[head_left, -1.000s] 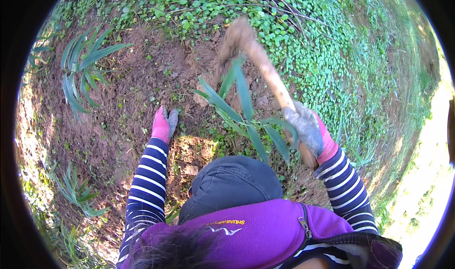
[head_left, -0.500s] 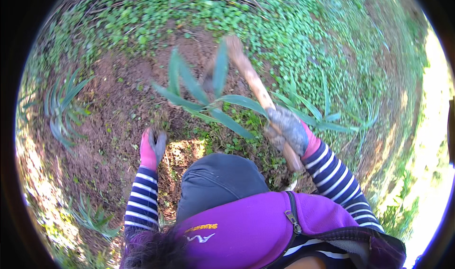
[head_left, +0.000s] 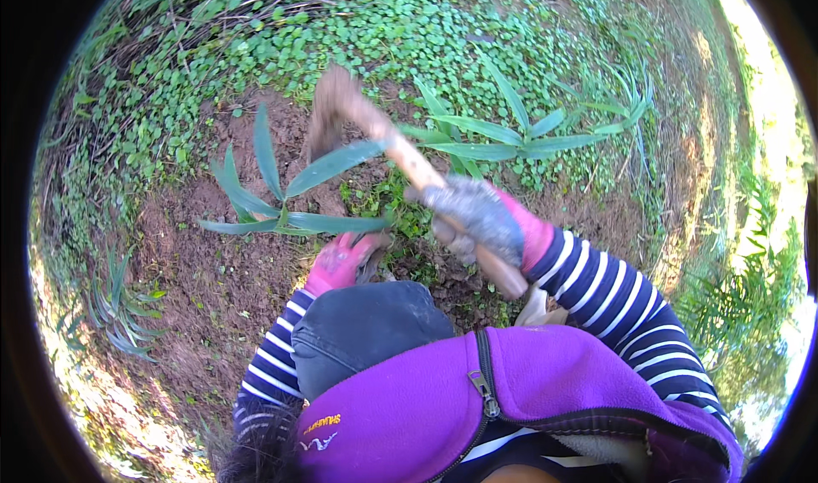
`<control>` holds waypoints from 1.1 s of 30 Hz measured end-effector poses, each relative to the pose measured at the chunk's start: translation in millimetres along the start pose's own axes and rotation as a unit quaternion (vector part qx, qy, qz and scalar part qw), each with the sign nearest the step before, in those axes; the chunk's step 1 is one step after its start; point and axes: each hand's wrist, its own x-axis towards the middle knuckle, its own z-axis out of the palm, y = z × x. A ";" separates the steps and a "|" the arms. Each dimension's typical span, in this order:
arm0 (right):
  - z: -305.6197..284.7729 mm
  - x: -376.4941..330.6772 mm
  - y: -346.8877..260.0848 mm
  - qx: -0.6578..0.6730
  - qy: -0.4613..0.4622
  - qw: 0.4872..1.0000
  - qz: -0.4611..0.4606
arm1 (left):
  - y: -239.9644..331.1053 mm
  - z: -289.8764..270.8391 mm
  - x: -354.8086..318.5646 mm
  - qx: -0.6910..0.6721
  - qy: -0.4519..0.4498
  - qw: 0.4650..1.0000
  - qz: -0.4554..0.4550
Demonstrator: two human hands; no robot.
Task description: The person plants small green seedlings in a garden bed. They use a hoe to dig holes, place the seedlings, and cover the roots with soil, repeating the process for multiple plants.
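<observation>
My right hand [head_left: 481,223], in a soiled grey and pink glove, is closed round the wooden handle of a short hoe [head_left: 400,152]. The hoe's head [head_left: 328,112] is up at the far left end of the handle, blurred by motion. My left hand [head_left: 345,260], gloved in pink and grey, is low by my knee, close to the soil. Its fingers look curled; what they hold, if anything, is hidden. A leafy green plant [head_left: 284,209] with long blades stands just beyond it, one leaf overlapping the hoe.
Brown loosened soil [head_left: 192,261] spreads on the left. Low green ground cover [head_left: 409,36] lies along the far side, with dry stems [head_left: 247,14] at far left. Other long-leaved plants [head_left: 520,138] grow at right and a clump [head_left: 119,304] at left. My bent knee [head_left: 366,325] is in front.
My left hand has moved right, in beside my knee. The hoe's head has swung left with my right hand still on the handle. The view has shifted.
</observation>
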 end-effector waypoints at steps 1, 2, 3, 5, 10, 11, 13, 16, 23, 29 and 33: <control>-3.0 -11.1 -11.2 0.027 -0.009 0.999 -0.035 | 2.4 -2.7 20.1 0.054 -0.001 0.998 0.026; -5.3 -23.0 -23.4 0.008 0.026 0.997 -0.068 | 5.8 -4.3 39.5 0.096 0.017 0.994 0.059; -8.7 -36.7 -34.8 -0.002 0.047 0.993 -0.110 | 10.2 -3.5 57.1 0.135 0.035 0.990 0.028; -14.9 -63.5 -51.5 -0.055 0.059 0.978 -0.194 | 13.9 0.6 91.5 0.191 0.036 0.981 -0.028; -24.6 -99.2 -55.7 -0.078 0.141 0.959 -0.235 | 4.3 3.9 118.1 0.219 -0.040 0.975 -0.009; -26.1 -100.8 -53.4 -0.077 0.143 0.959 -0.233 | 2.3 2.7 109.0 0.182 -0.064 0.981 -0.004; -30.8 -100.1 -51.1 -0.113 0.145 0.961 -0.206 | 5.1 -1.7 71.4 0.184 -0.095 0.975 -0.077; -30.6 -87.4 -45.0 -0.188 0.157 0.958 -0.152 | 1.0 -19.4 16.4 0.222 -0.110 0.963 -0.103; -11.1 -46.1 -27.1 -0.182 0.116 0.974 -0.074 | -11.4 -17.8 12.9 -0.554 0.229 0.772 -0.211; -15.1 -52.4 -40.1 -0.210 0.152 0.951 -0.168 | -16.9 -20.4 39.5 0.114 0.068 0.985 -0.108; -16.2 -54.4 -42.3 -0.209 0.177 0.952 -0.139 | -20.1 -8.6 36.7 -0.097 0.185 0.977 -0.040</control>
